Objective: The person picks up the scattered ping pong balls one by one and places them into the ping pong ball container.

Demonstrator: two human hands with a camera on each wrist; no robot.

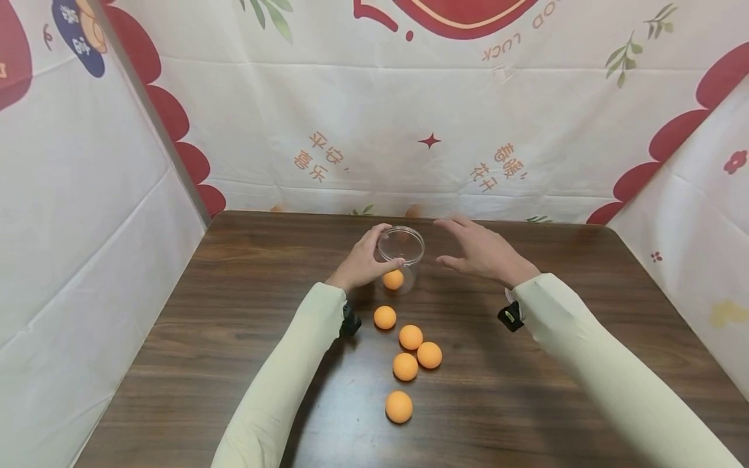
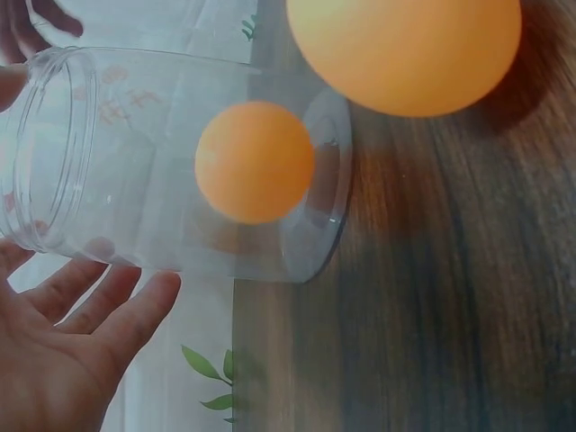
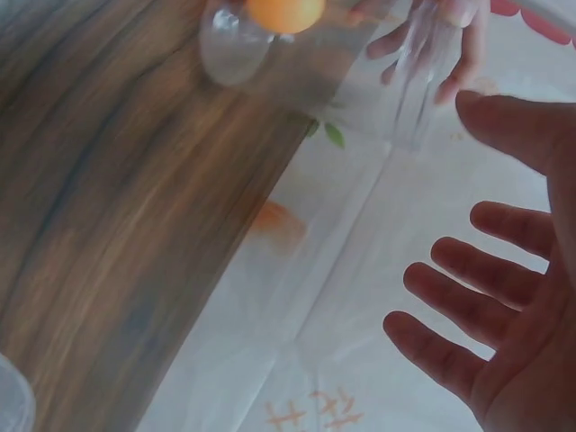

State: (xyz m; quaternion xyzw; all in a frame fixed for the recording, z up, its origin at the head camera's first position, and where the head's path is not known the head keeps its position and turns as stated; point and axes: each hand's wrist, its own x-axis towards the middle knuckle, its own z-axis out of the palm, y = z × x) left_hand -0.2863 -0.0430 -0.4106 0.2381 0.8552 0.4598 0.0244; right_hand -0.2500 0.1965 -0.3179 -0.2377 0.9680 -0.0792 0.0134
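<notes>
A clear plastic jar [image 1: 401, 247] stands upright near the table's back edge, its round mouth facing up. One orange ping-pong ball [image 2: 256, 162] lies inside at its bottom. My left hand [image 1: 365, 260] grips the jar by its upper part, thumb on the near side and fingers on the far side. To the right of the jar, apart from it, my right hand [image 1: 482, 250] is held up with nothing in it; its fingers [image 3: 463, 297] are spread and thumb apart. Outside the jar, the nearest orange ball [image 1: 385, 317] sits just in front of it.
Several more orange balls lie loose on the brown wooden table [image 1: 234, 338], among them a ball [image 1: 399, 407] closest to me. A printed white cloth [image 1: 374, 130] hangs behind the table and along both sides. At the right wrist view's lower left corner, a clear rounded edge [image 3: 11, 400] shows.
</notes>
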